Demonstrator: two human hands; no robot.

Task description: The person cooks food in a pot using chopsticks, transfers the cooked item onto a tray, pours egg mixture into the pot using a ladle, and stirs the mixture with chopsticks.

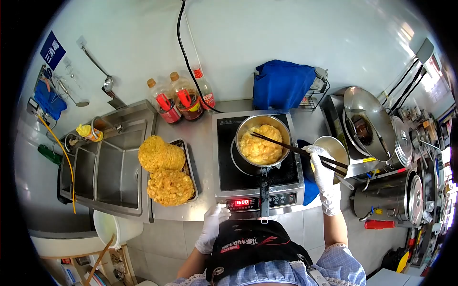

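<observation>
My right hand point(322, 174), in a white glove, is closed around a pair of long dark chopsticks point(298, 150). Their tips reach into a saucepan point(286, 128) and touch a round golden fried mass point(260, 148) that fills much of it. The pan stands on an induction cooker point(224, 171), its black handle point(264, 190) pointing at me. My gloved left hand point(214, 221) holds nothing; its fingers are loosely apart beside the cooker's lower left corner. Whether they touch the counter edge, I cannot tell. Two similar fried cakes point(164, 169) lie on a rack tray point(192, 177) to the left.
A steel sink point(119, 164) is at the left. Sauce bottles point(186, 97) and a blue cloth-covered object point(281, 86) stand along the wall. Right of the cooker are a metal bowl point(338, 145), a wok point(365, 102) and a large pot point(381, 198). A white bucket point(107, 229) stands below.
</observation>
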